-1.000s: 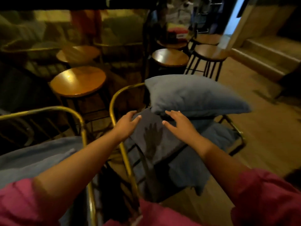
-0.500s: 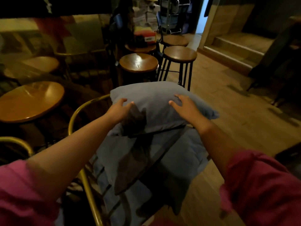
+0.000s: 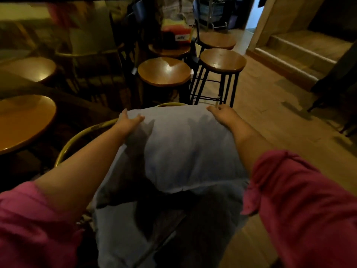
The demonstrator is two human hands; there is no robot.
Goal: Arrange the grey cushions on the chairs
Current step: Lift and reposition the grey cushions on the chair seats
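We have both hands on the upper grey cushion (image 3: 185,147): our left hand (image 3: 129,120) grips its far left corner, thumb on top and fingers wrapped over the edge, while our right hand (image 3: 222,114) lies on the far right corner with fingers curled over the back edge, so each hand is closed on the fabric rather than spread flat. The cushion lies across a chair with a gold metal frame (image 3: 81,138), its far edge against the curved backrest, and beneath it a second grey cushion (image 3: 123,238) covers the seat and hangs toward us. Our pink sleeves (image 3: 301,209) are pushed up past the forearms. Beyond the chair stand round wooden stools (image 3: 223,60) on black legs, with a round wooden table (image 3: 21,120) to the left and steps (image 3: 301,51) at the far right on the wooden floor (image 3: 274,117).
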